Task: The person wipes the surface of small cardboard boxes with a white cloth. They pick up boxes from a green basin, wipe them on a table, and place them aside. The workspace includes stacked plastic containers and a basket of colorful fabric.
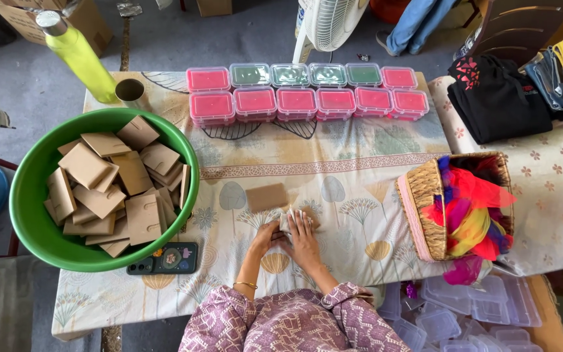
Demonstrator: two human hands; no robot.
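1. Both hands are working together near the front edge of the table (360, 195): the right hand (304, 238) is lying flat, fingers spread, pressing down on a small whitish wrapped piece (292, 218), while the left hand (267, 236) is pinching that piece at its near left side
2. Just beyond the hands, a tan cardboard piece (267, 197) is lying flat on the cloth, apart from the fingers
3. At the left, a green bowl (30, 189) is holding a heap of similar tan pieces, with a phone (164, 259) lying just in front of it
4. Along the far edge, two rows of small lidded boxes (307, 94), red and green, are sitting closed
5. At the right, a woven basket (425, 208) is spilling bright coloured fabric
6. Judging from this, the wrapping or folding step is looking underway; the next move would be calling for a steady hold on the folds while one hand is freeing itself
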